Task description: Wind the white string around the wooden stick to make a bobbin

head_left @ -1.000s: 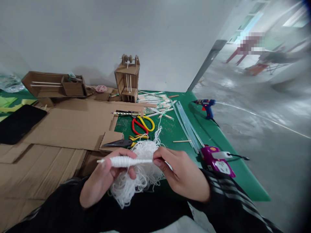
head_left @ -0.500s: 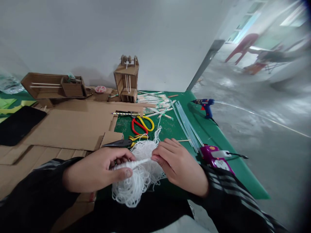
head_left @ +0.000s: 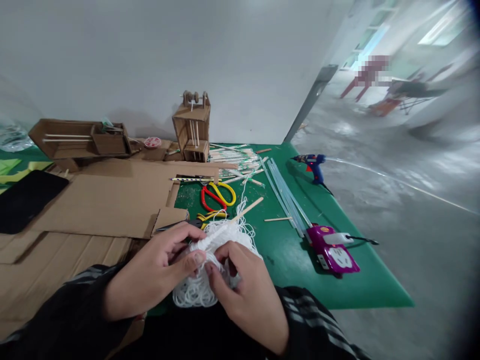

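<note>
My left hand [head_left: 157, 267] is closed around a wooden stick [head_left: 250, 208] with white string wound thickly on its lower part. The stick's bare end points up and to the right. My right hand [head_left: 249, 295] is close beside it, thumb and fingers pinched on the white string. A loose heap of white string [head_left: 245, 235] lies under and between both hands, partly hidden by them. One strand runs from the heap toward the back of the table. Just beyond my hands are scissors [head_left: 226, 194] with red and yellow handles, and a yellow-handled tool [head_left: 210, 216] partly covered.
Cardboard sheets [head_left: 108, 195] cover the left, with a black phone-like slab [head_left: 32, 197]. Cardboard models [head_left: 192, 125] stand against the wall. Several glue sticks [head_left: 283, 195], thin wooden sticks [head_left: 236, 160], a blue glue gun [head_left: 315, 165] and a purple power socket [head_left: 332, 250] occupy the green table.
My right hand has moved left and down, from the stick's end to the string beside my left hand. The stick's bare wooden end is now exposed. The view has shifted slightly.
</note>
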`<state>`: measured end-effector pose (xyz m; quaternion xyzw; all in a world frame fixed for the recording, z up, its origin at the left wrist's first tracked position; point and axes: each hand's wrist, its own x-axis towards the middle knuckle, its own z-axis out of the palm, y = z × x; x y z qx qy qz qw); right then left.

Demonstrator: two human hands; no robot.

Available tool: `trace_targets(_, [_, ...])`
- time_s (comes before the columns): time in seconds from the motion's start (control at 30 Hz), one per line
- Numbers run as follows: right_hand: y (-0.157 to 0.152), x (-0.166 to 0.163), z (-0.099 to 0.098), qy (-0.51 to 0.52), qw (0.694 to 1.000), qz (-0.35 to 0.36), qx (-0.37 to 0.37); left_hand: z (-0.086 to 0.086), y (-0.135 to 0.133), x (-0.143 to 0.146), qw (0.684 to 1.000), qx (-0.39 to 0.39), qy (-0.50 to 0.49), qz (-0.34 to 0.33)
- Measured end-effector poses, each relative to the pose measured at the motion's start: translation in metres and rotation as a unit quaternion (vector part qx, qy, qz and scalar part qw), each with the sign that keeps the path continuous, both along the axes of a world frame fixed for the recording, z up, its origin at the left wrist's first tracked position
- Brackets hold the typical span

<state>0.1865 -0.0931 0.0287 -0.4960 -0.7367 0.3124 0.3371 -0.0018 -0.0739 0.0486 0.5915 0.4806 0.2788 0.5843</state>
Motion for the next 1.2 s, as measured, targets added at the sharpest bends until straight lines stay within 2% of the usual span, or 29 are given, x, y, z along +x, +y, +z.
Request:
trace_targets(0.17, [0.003,-0.002,-0.009,0.044,0.996,0.008,-0.076,-0.001,-0.01,-0.007,0.998,0.018,0.04,0.05])
trace_targets(0.43, [0.0,-0.009,-0.015,0.06,0.996,-0.031,-0.059,0.005,-0.041,0.0,0.984,0.044,0.108,0.136])
trace_targets(0.63, [-0.003,-0.009,-0.015,0.086,0.994,-0.023,-0.067,-0.006,-0.036,0.005,0.973,0.108,0.179,0.101])
trace_targets(0.73, [-0.004,-0.01,-0.016,0.092,0.994,-0.016,-0.055,-0.01,-0.034,0.006,0.963,0.136,0.203,0.111])
trace_targets(0.87, [-0.006,-0.011,-0.017,0.088,0.995,-0.027,-0.04,-0.014,-0.036,0.005,0.963,0.13,0.207,0.113])
trace_targets(1.0, [-0.012,-0.012,-0.012,0.098,0.992,-0.071,0.044,-0.017,-0.038,0.005,0.967,0.123,0.198,0.106])
trace_targets(1.1, [-0.015,-0.012,-0.008,0.09,0.991,-0.001,0.104,-0.018,-0.038,0.007,0.966,0.155,0.181,0.097])
trace_targets(1.2, [-0.014,-0.013,-0.007,0.066,0.991,0.06,0.095,-0.019,-0.038,0.009,0.96,0.194,0.174,0.106])
